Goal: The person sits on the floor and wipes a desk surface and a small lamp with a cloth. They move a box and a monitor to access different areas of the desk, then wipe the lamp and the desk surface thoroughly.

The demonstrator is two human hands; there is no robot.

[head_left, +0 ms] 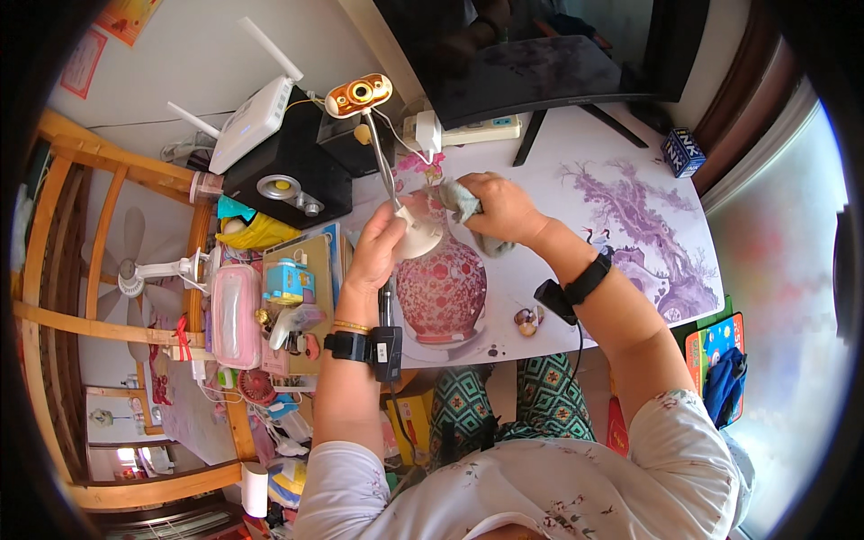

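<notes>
My left hand point(374, 250) is closed on the white round base of a webcam point(359, 94). The webcam's orange head stands up on a thin metal stalk, and its base looks tilted over the desk. In my right hand point(506, 209) is a crumpled grey-green cloth point(460, 202), bunched under the fingers close to the right of the base. Part of the cloth hangs below my palm. Both hands are above the desk point(549, 216), whose white cover bears a printed purple-red vase and a tree.
Behind the webcam are a black speaker point(286, 184), a white router point(256, 123) and a power strip point(481, 129). A monitor point(549, 63) stands at the back, with a blue box point(683, 153) to its right. A small round object point(528, 320) lies near the front edge.
</notes>
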